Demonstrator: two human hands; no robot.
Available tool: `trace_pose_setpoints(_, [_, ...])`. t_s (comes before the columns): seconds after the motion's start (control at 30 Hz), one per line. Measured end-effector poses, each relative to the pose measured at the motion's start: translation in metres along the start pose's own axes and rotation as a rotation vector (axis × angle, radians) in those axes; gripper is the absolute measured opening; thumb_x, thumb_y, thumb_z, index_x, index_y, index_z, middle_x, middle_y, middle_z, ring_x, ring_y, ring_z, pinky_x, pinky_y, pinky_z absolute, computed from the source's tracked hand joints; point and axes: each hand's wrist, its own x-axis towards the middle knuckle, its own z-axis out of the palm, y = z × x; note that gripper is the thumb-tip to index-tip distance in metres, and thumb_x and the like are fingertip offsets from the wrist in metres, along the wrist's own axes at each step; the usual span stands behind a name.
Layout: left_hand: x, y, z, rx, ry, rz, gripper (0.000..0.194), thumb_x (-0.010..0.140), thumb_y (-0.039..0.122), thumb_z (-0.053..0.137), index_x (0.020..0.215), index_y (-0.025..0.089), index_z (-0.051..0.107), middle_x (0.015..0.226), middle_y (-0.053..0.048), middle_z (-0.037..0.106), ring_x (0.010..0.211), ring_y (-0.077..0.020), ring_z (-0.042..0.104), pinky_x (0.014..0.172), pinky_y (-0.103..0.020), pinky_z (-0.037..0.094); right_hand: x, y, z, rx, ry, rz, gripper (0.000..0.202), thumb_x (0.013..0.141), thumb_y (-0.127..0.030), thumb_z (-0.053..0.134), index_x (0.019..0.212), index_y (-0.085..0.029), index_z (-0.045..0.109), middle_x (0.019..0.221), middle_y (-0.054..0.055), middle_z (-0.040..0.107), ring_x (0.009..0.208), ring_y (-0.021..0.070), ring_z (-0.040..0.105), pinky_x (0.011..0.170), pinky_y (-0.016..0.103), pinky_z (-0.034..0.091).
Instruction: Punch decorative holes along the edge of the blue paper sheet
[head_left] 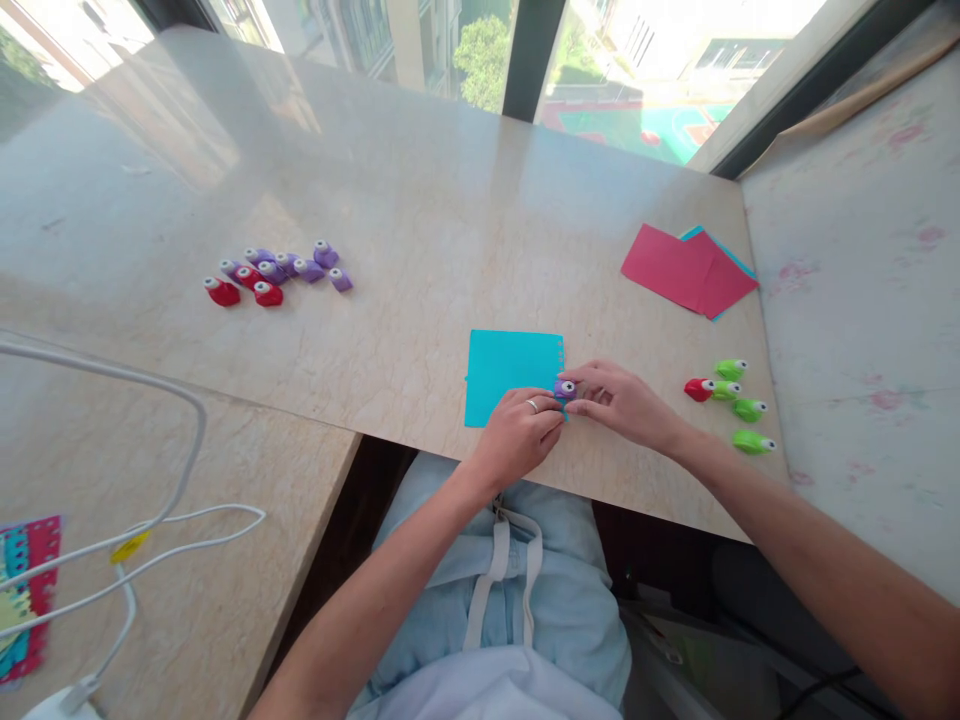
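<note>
Purple craft punch sat at the right edge of a turquoise sheet, near the tabletop's front edge, clasped between right hand thumb and fingers. Left hand covered the sheet's near right corner, its grip unclear. Even holes called for a flat sheet and squarely seated punch.

Bright daylight enters through the windows, whose panes are washed out in places. Pale glare and reflections spread over the tabletop, strongest toward its far-left corner. Below the tabletop's near edge it is dark. Wide-angle distortion slants the window frames, and fine details look soft.
</note>
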Motion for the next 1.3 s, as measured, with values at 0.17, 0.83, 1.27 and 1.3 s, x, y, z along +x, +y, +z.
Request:
trace_pose_setpoints(0.17, [-0.001, 0.001, -0.001, 0.042, 0.021, -0.017, 0.015, 0.093, 0.020, 0.056, 0.085, 0.017, 0.069, 0.103, -0.004, 0.071, 0.108, -0.0215, 0.060, 0.093, -0.038, 0.045, -0.004, 0.004, 0.001, -0.267, 0.057, -0.201, 0.028, 0.096, -0.027, 0.048, 0.119, -0.022, 0.064, 0.114, 0.010, 0.059, 0.107, 0.0247, 0.059, 0.094, 0.038, 0.048])
trace_pose_setpoints(0.83, [0.002, 0.002, -0.006, -0.076, 0.198, -0.058, 0.012, 0.094, 0.021, 0.057, 0.092, 0.017, 0.069, 0.095, -0.004, 0.072, 0.099, -0.0179, 0.064, 0.089, -0.035, 0.050, -0.016, 0.002, 0.009, -0.109, 0.149, -0.165, 0.022, 0.095, -0.022, 0.050, 0.113, -0.021, 0.063, 0.110, 0.009, 0.060, 0.103, 0.0221, 0.057, 0.092, 0.035, 0.047])
trace_pose_setpoints(1.27, [-0.001, 0.000, -0.001, 0.040, 0.138, -0.053, 0.007, 0.089, 0.018, 0.063, 0.087, 0.017, 0.069, 0.098, -0.004, 0.071, 0.104, -0.0234, 0.063, 0.090, -0.040, 0.049, -0.015, 0.004, 0.016, -0.066, 0.219, -0.115, 0.019, 0.093, -0.023, 0.056, 0.110, -0.018, 0.065, 0.105, 0.008, 0.062, 0.097, 0.0208, 0.059, 0.089, 0.033, 0.047])
trace_pose_setpoints(1.3, [-0.001, 0.001, -0.001, 0.042, 0.134, -0.055, 0.007, 0.089, 0.018, 0.063, 0.087, 0.017, 0.069, 0.098, -0.004, 0.071, 0.104, -0.0234, 0.063, 0.090, -0.040, 0.049, -0.015, 0.005, 0.017, -0.061, 0.228, -0.114, 0.019, 0.093, -0.023, 0.057, 0.109, -0.019, 0.065, 0.104, 0.007, 0.062, 0.096, 0.0206, 0.059, 0.088, 0.032, 0.047])
